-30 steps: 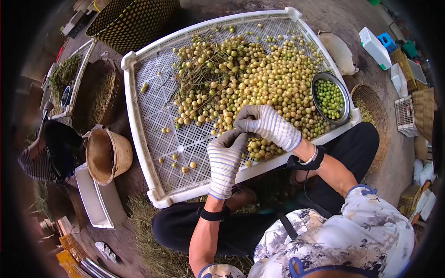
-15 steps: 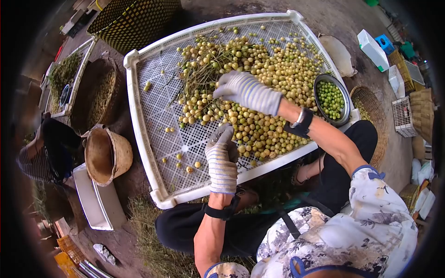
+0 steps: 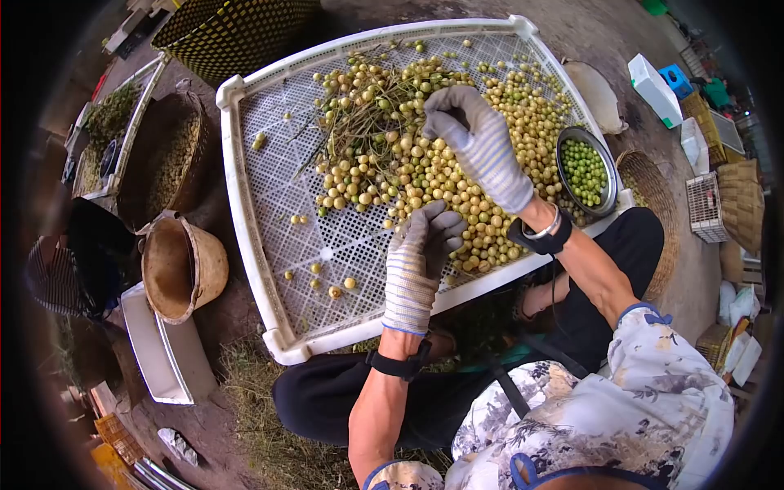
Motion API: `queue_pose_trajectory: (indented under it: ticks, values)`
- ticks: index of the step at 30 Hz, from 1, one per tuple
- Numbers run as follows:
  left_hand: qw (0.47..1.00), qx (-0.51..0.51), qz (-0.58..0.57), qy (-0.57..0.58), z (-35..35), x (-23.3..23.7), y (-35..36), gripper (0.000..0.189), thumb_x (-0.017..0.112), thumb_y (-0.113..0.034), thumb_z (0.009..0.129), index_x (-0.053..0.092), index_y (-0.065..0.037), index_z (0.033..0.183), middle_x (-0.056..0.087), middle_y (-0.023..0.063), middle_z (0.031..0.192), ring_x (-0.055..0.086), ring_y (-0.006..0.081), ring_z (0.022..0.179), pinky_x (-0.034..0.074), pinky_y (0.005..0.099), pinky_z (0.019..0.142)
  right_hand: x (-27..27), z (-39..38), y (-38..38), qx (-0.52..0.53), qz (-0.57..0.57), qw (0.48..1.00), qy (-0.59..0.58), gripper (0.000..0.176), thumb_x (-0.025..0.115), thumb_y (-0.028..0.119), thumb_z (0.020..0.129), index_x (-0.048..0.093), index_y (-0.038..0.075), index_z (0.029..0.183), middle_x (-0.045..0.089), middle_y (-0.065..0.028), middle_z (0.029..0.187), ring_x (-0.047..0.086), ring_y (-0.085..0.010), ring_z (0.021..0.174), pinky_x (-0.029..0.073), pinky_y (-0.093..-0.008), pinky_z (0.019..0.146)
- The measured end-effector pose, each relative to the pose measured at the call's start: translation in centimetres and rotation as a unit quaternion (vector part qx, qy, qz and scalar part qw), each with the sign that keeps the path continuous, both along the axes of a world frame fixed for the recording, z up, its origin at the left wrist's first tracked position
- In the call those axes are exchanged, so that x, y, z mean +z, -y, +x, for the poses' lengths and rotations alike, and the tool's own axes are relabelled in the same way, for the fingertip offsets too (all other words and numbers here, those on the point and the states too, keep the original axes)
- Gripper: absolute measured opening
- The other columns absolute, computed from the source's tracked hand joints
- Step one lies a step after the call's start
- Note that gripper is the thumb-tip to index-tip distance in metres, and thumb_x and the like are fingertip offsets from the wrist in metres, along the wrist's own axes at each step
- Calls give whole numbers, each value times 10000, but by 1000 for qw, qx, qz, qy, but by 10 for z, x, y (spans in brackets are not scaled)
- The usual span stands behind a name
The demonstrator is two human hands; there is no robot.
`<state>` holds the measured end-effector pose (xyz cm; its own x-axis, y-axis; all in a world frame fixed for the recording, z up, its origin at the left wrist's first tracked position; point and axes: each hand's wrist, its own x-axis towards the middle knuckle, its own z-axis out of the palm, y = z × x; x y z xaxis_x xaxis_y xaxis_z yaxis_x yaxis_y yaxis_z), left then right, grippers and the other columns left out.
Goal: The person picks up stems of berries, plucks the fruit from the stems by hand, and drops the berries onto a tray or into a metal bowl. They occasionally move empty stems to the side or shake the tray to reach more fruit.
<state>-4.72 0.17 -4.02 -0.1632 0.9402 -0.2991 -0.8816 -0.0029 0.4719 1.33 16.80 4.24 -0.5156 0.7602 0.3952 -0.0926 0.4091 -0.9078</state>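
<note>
A white mesh tray [image 3: 269, 196] holds many yellow-green round fruits [image 3: 523, 114] and a tangle of thin stems [image 3: 367, 122]. My right hand [image 3: 482, 139], in a striped glove, is over the fruits right of the stems, its thumb and fingers curled toward each other; whatever may be between the tips is too small to make out. Lower down, near the tray's front edge, my gloved left hand [image 3: 425, 245] has its fingers bent and somewhat apart at the edge of the fruits. A metal bowl of green fruits [image 3: 583, 173] rests at the tray's right side.
At the left are a large basket [image 3: 163, 159], a tan bucket [image 3: 186, 269], a white bin [image 3: 167, 351] and a seated person [image 3: 69, 261]. A yellow-and-black woven basket [image 3: 233, 37] stands behind the tray. Round the right side are a wicker basket [image 3: 657, 204] and white boxes [image 3: 656, 88].
My right hand has moved right and away from the stems. My left hand has shifted right and slightly up, and its fingers have spread somewhat.
</note>
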Motion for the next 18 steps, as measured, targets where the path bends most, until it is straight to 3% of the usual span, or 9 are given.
queue_pose_trajectory:
  ticks: [3, 5, 7, 8, 12, 13, 15, 16, 18]
  values:
    - [999, 36, -7, 19, 8, 29, -10, 506, 508, -345, 1013, 465, 53, 1322, 623, 194, 1175, 636, 284, 1052, 535, 372, 884, 1, 26, 41, 13, -24, 998, -63, 130, 633, 10, 886, 577, 30, 1001, 625, -65, 942, 635, -143, 809, 529, -296, 727]
    - [997, 53, 30, 40, 3, 24, -11, 534, 496, -333, 1018, 404, 57, 1372, 571, 210, 1262, 608, 302, 1127, 526, 395, 935, -10, 50, 53, 9, 172, 985, 23, 187, 633, -26, 858, 575, 48, 1019, 617, -89, 975, 644, -181, 827, 523, -299, 744]
    - [996, 86, 3, 40, -8, 25, -7, 532, 493, -328, 1019, 394, 56, 1374, 563, 211, 1271, 609, 308, 1125, 534, 398, 936, -10, 66, 75, 47, 177, 982, 55, 233, 650, -44, 820, 577, 65, 1013, 615, -95, 983, 643, -232, 866, 521, -317, 770]
    - [994, 96, -24, 53, -12, 28, -3, 482, 509, -282, 1015, 426, 54, 1351, 585, 204, 1236, 631, 288, 1067, 555, 382, 920, -14, 75, 82, 80, 167, 980, 75, 247, 652, -72, 787, 586, 72, 976, 623, -106, 1006, 612, -246, 946, 495, -347, 837]
    - [986, 116, -89, 84, -24, 26, 5, 333, 542, -186, 1001, 528, 32, 1252, 654, 136, 1096, 676, 215, 884, 597, 316, 789, -31, 100, 103, 223, 187, 951, 108, 249, 642, -61, 791, 617, 72, 1000, 622, -97, 1059, 642, -275, 879, 527, -361, 751]
    - [982, 122, -112, 95, -22, 29, 3, 301, 544, -185, 1002, 550, 14, 1228, 657, 73, 958, 615, 111, 674, 525, 211, 575, -28, 103, 106, 253, 211, 936, 126, 251, 641, -57, 792, 620, 73, 1006, 622, -96, 1062, 645, -278, 876, 532, -370, 742]
    - [994, 82, -39, 65, -32, 32, 9, 259, 552, -188, 1001, 592, -10, 1184, 612, 13, 833, 456, 34, 519, 342, 158, 444, -25, 108, 106, 282, 232, 919, 152, 252, 643, -43, 794, 626, 75, 1016, 624, -96, 1061, 649, -282, 878, 539, -381, 737]
    - [985, 114, -133, -9, -27, 43, 8, 235, 578, -221, 989, 635, -33, 1118, 558, -25, 734, 335, 3, 453, 220, 159, 405, -25, 110, 104, 282, 230, 917, 161, 249, 646, -34, 796, 628, 75, 1020, 625, -97, 1057, 650, -283, 883, 541, -384, 741]
    - [984, 92, -141, -61, -30, 52, 10, 234, 598, -239, 978, 649, -40, 1089, 544, -37, 695, 332, 5, 438, 221, 162, 396, -26, 106, 97, 209, 234, 940, 136, 258, 702, 82, 793, 632, 87, 1042, 614, -114, 1082, 647, -312, 864, 545, -384, 747]
